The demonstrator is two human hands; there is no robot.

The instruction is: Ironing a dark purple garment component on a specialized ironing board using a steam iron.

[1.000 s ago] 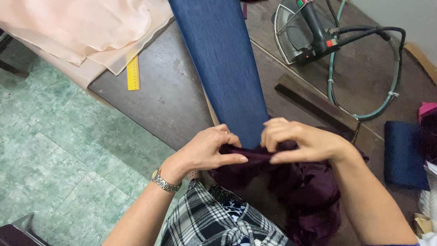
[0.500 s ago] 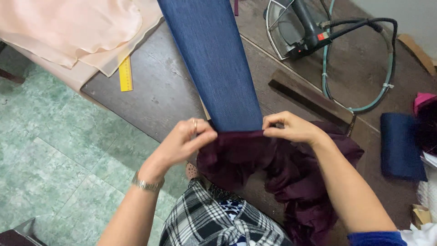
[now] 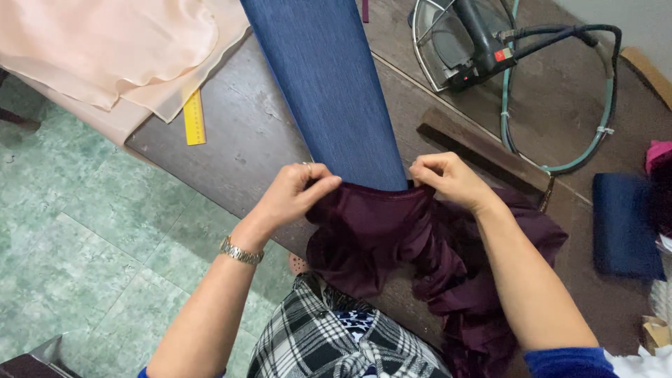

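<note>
Maroon fabric (image 3: 392, 231) sits bunched at the near end of the blue ironing board (image 3: 325, 91), and I see both hands gripping its top edge. My view shows the left hand (image 3: 297, 192) pinching that edge between thumb and curled fingers at the board's left side, a ring on one finger and a metal wristwatch (image 3: 240, 250) on the wrist. The right hand (image 3: 448, 178) is closed on the same edge at the board's right side, so the hem runs taut between the two hands across the board's tip. Below the board the rest of the cloth hangs in loose folds toward a plaid garment (image 3: 336, 343) at the frame's bottom.

Under the board lies a dark wooden table (image 3: 238, 140). Left of the board, a yellow ruler (image 3: 194, 117) rests on it, partly under a peach cloth (image 3: 105, 49). Right of the board I see a dark wooden bar (image 3: 483, 150), then an iron (image 3: 479, 42) on a wire stand with a green hose (image 3: 602, 105) looping round. Farther right lies a navy pad (image 3: 626, 224).
</note>
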